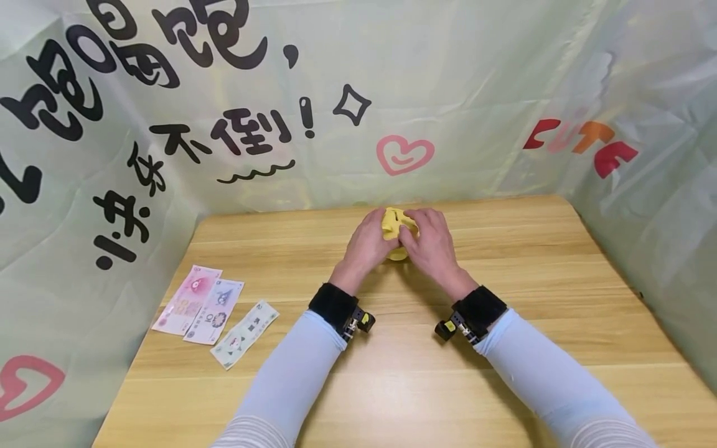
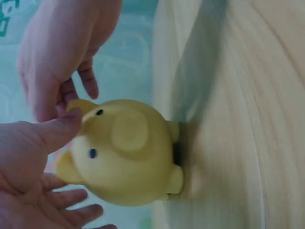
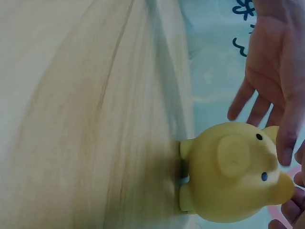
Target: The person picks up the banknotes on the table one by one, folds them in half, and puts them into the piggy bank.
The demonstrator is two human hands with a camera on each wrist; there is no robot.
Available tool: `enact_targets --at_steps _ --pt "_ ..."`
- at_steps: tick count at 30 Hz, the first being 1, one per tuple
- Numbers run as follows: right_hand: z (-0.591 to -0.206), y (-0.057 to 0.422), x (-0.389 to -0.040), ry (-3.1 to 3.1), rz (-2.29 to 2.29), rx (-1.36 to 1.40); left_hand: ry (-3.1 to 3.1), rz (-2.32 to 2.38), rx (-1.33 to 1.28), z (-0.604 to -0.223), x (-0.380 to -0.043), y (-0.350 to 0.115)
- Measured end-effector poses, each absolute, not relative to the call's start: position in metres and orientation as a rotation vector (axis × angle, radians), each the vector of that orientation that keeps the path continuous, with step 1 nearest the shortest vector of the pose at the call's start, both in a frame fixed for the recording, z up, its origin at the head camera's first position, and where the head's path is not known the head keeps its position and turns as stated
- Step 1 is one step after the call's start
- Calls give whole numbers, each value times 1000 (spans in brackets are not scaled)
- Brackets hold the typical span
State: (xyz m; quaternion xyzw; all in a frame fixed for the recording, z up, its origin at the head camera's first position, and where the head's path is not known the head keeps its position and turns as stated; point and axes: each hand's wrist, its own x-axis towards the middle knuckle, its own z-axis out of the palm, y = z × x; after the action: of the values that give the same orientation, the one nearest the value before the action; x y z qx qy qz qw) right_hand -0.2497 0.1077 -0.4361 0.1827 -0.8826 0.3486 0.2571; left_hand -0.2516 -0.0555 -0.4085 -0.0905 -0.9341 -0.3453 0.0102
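Note:
A yellow piggy bank (image 1: 394, 219) stands upright at the back of the table, its dark coin slot facing up in the head view. Both wrist views show its round snout, two black eyes and short feet. My left hand (image 1: 366, 244) is at its left side, thumb over the top of the head and the other fingers spread loosely behind it. On the opposite side is my right hand (image 1: 434, 246), its loosely bent fingers right at an ear. Part of the right hand lies outside the right wrist view.
To the left on the wooden table (image 1: 392, 386) lie a pink banknote (image 1: 187, 300), a purplish banknote (image 1: 214, 311) overlapping it, and a greenish banknote (image 1: 244, 334). A printed cloth backdrop (image 1: 476, 81) hangs behind the table and along both sides.

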Motion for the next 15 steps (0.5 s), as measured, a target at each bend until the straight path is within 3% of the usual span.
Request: enact_targets --at_steps 4,15 --pt "-435 115 -239 -2333 997 462 -2939 -1070 -288 -403 -225 -71" --pt "-439 139 -212 -2368 1117 327 -3222 -882 118 -405 -149 -151"
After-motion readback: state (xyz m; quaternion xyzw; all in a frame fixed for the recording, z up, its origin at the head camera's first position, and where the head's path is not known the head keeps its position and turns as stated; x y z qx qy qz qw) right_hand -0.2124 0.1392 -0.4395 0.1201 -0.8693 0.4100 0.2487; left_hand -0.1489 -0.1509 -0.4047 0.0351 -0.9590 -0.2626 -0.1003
